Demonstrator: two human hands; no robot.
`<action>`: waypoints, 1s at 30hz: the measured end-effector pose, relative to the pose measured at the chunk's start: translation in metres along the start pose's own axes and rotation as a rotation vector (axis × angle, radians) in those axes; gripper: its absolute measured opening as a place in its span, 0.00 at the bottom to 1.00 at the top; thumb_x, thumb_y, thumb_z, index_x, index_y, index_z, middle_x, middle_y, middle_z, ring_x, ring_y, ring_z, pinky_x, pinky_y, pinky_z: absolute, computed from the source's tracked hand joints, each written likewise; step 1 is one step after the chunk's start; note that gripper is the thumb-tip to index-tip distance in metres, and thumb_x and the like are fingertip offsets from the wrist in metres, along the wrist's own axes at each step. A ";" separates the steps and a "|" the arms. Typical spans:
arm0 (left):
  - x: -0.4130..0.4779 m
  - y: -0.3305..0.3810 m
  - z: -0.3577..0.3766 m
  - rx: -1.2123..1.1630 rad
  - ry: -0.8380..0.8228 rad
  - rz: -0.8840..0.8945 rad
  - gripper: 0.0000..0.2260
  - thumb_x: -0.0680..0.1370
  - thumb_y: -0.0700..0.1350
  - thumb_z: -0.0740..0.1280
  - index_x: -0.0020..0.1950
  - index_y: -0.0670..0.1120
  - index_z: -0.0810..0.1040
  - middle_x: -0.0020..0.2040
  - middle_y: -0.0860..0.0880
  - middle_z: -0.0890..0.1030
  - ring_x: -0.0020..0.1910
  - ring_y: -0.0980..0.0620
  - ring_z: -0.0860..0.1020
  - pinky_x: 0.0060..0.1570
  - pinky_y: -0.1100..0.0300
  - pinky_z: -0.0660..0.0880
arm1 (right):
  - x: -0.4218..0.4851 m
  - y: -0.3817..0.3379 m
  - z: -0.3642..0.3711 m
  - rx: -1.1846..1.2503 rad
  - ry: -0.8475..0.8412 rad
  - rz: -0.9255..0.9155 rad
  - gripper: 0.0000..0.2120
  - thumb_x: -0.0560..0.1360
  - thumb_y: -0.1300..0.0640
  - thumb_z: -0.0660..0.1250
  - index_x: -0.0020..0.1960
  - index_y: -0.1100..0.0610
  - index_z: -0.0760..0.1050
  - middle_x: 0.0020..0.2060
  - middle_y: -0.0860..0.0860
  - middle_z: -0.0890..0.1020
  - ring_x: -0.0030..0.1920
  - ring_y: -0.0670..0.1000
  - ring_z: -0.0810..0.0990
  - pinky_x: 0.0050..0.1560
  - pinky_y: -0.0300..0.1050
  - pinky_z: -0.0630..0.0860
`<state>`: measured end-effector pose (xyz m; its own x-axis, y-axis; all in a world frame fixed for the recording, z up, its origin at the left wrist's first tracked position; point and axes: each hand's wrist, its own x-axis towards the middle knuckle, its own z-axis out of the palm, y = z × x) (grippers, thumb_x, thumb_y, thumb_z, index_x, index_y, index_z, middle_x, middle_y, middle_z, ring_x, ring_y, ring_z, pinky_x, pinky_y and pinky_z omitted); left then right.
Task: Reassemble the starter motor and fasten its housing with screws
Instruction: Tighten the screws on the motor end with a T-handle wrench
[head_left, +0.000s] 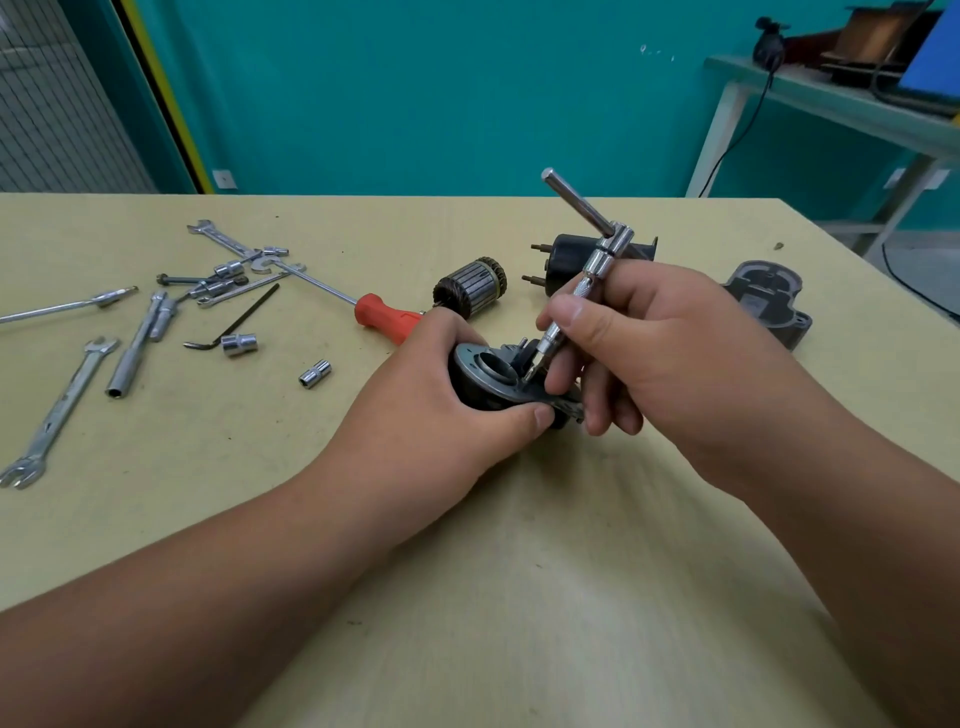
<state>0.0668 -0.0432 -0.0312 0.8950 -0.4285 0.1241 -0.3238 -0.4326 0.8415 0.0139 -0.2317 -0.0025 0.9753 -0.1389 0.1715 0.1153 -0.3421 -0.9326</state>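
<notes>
On the table, centre front: the left hand (441, 384) grips a dark plate (485, 382) with a round bore, thumb on its near edge and fingers curled over the far side. It is held low over the table (519, 571).
Right hand (665, 343): pinches the shaft of a driver (587, 270) between thumb and fingers.
Driver: a T-handle tool, tilted, with its crossbar up and to the left. Its tip is down on the plate just beside the bore. Whether a screw sits under the tip is too small to tell.
Armature (470, 286): lies loose on the table behind the left hand, inside nothing.
Body (571, 260): a dark cylinder with studs, behind the right hand and apart from the plate.
Cover (769, 306): lies alone to the right, well apart from the other parts.
Tools: a red screwdriver (384, 314), sockets (239, 344) and wrenches (57, 415) are scattered on the left, none of them in hand.
Done, as I judge it: little, at most a fastener being worked on the plate subassembly.
Left, as I judge it: nearly everything. The armature has to go in, the plate, body and cover have to be joined, and the housing screws have to be driven.
</notes>
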 end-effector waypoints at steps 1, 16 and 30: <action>0.000 0.000 0.000 -0.003 -0.006 -0.006 0.22 0.66 0.61 0.79 0.52 0.58 0.72 0.49 0.66 0.81 0.45 0.63 0.80 0.39 0.70 0.73 | 0.000 0.000 0.000 -0.012 -0.001 -0.005 0.09 0.84 0.52 0.65 0.47 0.51 0.80 0.35 0.53 0.86 0.24 0.52 0.78 0.23 0.38 0.69; 0.001 0.004 0.000 -0.044 0.008 -0.065 0.21 0.68 0.59 0.81 0.53 0.58 0.74 0.48 0.62 0.82 0.45 0.60 0.81 0.52 0.51 0.81 | -0.004 -0.002 0.013 0.046 0.058 -0.013 0.08 0.81 0.51 0.65 0.51 0.52 0.82 0.33 0.52 0.84 0.25 0.52 0.78 0.23 0.38 0.70; -0.003 0.009 0.001 -0.101 -0.008 -0.071 0.27 0.60 0.67 0.78 0.52 0.58 0.74 0.46 0.59 0.84 0.44 0.58 0.83 0.52 0.47 0.82 | -0.006 -0.001 0.018 0.023 0.046 -0.024 0.09 0.85 0.54 0.65 0.47 0.54 0.77 0.30 0.54 0.84 0.24 0.52 0.76 0.24 0.37 0.70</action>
<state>0.0610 -0.0466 -0.0242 0.9121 -0.4058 0.0583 -0.2265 -0.3803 0.8967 0.0113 -0.2141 -0.0083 0.9627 -0.1737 0.2074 0.1430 -0.3242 -0.9351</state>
